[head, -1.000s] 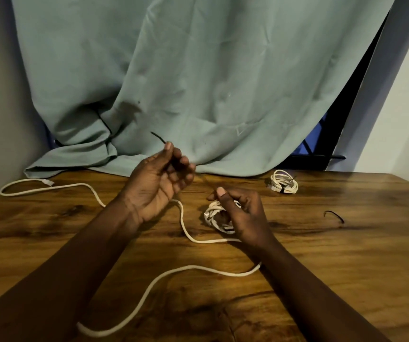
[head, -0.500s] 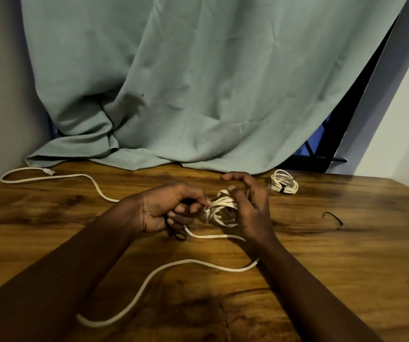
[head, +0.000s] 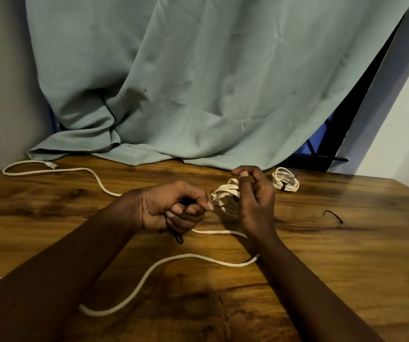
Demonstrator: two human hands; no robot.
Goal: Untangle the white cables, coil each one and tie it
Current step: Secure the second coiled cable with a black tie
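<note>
Seemingly a home room: brown wooden table (head: 346,280) across lower frame, pale green fabric curtain (head: 198,82) draped over upper centre, dark barred window (head: 327,144) at right.

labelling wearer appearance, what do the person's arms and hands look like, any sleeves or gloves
The left forearm and right forearm are bare to the frame edge, no sleeves in view. The left hand and right hand wear no gloves, and no ring, watch or bracelet shows. Visible fingernails are short.

Left hand (head: 174,209) fisted beside curled right hand (head: 256,202).
</note>
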